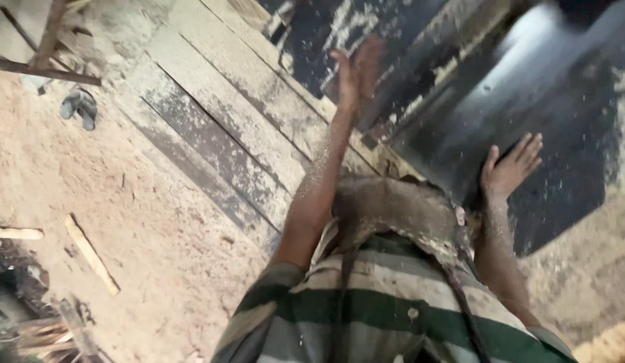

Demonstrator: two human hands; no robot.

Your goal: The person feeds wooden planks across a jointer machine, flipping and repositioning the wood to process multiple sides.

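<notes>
Left hand (356, 74) raised edge-on above the dusty planks (225, 114), grip spread, nothing held, right hand (511, 168) laid flat on the dark metal table (554, 87), fingers splayed, sawdust scattered around.

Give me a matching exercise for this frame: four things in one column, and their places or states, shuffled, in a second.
Things:
1. left hand
2. right hand
3. pair of sandals
4. wood offcut

Places or states:
A. lying on the sawdust floor at lower left
B. spread flat on the dark slab
C. raised above the plank edge, blurred
D. on the ground at upper left

Pairs: 1-C, 2-B, 3-D, 4-A
</notes>
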